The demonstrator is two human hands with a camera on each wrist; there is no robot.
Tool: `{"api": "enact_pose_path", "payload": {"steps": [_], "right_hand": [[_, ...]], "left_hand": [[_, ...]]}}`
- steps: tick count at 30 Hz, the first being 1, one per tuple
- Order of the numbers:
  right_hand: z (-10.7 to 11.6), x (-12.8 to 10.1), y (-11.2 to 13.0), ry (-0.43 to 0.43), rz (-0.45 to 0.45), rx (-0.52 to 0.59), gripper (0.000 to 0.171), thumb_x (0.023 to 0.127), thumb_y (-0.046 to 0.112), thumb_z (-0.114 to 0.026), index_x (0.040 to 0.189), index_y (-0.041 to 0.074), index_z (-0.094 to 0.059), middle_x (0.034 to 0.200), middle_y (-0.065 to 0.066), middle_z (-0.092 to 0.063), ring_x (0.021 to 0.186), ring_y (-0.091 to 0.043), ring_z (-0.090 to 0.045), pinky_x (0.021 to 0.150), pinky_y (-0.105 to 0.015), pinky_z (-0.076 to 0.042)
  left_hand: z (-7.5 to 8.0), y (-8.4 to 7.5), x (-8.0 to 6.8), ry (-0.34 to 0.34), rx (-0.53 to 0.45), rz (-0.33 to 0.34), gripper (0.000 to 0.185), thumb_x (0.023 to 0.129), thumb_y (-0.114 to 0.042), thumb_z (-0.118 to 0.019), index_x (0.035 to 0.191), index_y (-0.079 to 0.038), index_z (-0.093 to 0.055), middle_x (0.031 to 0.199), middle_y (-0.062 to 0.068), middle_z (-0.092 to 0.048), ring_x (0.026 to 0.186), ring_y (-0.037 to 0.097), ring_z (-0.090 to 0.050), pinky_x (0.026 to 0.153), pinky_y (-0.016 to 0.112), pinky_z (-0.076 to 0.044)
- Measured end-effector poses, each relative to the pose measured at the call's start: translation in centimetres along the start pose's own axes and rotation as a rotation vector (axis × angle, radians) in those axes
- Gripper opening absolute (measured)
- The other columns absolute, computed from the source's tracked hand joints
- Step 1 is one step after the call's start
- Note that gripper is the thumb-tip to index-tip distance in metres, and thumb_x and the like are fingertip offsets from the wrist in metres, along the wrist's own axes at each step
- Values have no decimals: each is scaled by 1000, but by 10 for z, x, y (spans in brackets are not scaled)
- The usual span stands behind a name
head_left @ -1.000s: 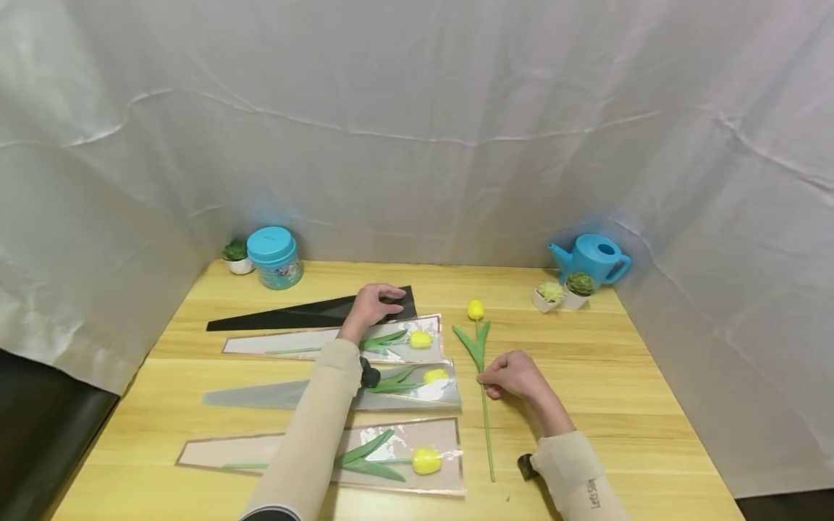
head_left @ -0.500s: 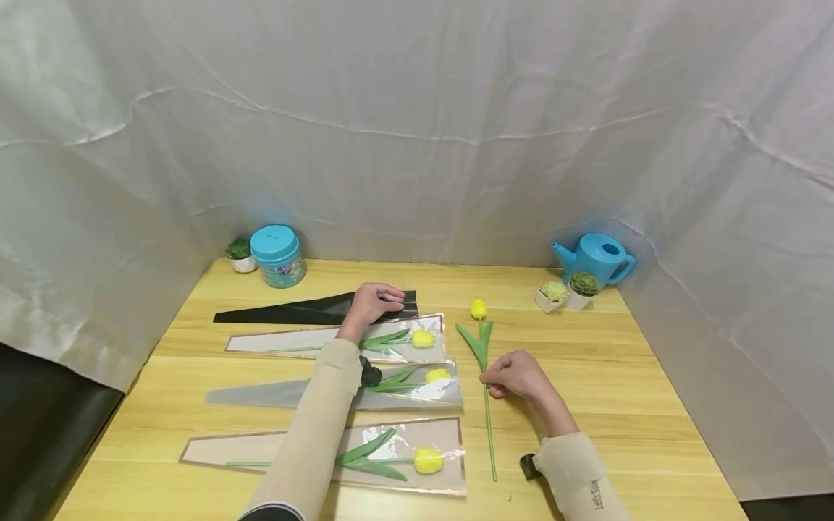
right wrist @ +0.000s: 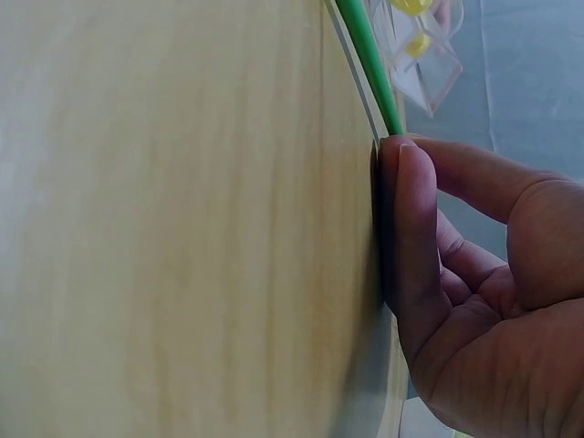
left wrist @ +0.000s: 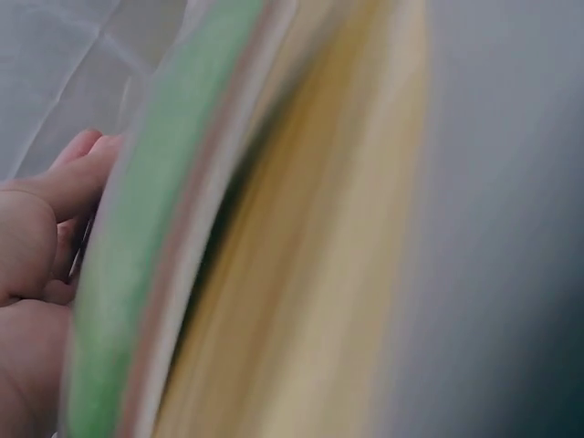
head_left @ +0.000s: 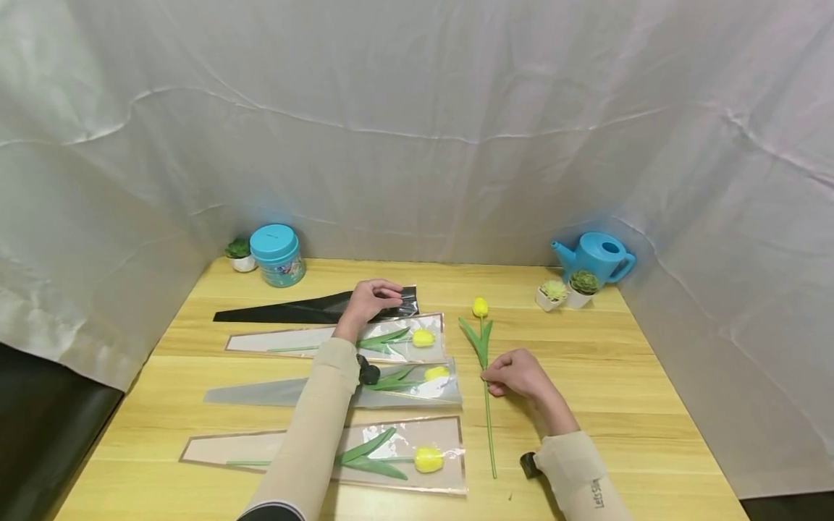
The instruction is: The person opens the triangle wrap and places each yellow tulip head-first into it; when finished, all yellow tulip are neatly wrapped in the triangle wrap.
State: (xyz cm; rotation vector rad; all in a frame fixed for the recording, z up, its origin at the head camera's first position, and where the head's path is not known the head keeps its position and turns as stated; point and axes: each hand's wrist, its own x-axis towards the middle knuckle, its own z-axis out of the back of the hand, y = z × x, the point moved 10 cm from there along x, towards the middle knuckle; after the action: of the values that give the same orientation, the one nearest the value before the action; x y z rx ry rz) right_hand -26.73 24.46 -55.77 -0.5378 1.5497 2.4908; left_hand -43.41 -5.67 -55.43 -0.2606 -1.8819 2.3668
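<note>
Your right hand (head_left: 517, 374) rests on the wooden table (head_left: 586, 362) with its fingers curled down on the stem of the loose yellow tulip (head_left: 481, 340), just below the leaves; the right wrist view shows a fingertip (right wrist: 406, 210) pressed to the tabletop at the green stem. The tulip lies flat, bloom pointing away from you, stem running back toward the near edge — most of its length is behind your grip. Judged from its look, it is light and slender, the stem probably bendy and the bloom easily crushed; hold the stem, not the head.

Your left hand (head_left: 368, 300) pinches the wide end of the black sleeve (head_left: 293, 312), fingers curled on its edge. That sleeve appears thin, floppy and slick, so it may slip or crease. It lies farthest from you — beyond three clear sleeves (head_left: 391, 340) that already hold tulips.
</note>
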Motion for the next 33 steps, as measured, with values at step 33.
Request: {"api": "enact_pose_path", "payload": {"steps": [33], "right_hand": [[7, 0, 4, -41, -18, 52, 10, 91, 5, -76, 93, -5, -75, 75, -11, -72, 65, -17, -69, 68, -29, -61]], "left_hand": [[5, -2, 0, 9, -125, -37, 25, 97, -9, -74, 121, -9, -75, 113, 11, -70, 101, 20, -62, 89, 30, -53]]}}
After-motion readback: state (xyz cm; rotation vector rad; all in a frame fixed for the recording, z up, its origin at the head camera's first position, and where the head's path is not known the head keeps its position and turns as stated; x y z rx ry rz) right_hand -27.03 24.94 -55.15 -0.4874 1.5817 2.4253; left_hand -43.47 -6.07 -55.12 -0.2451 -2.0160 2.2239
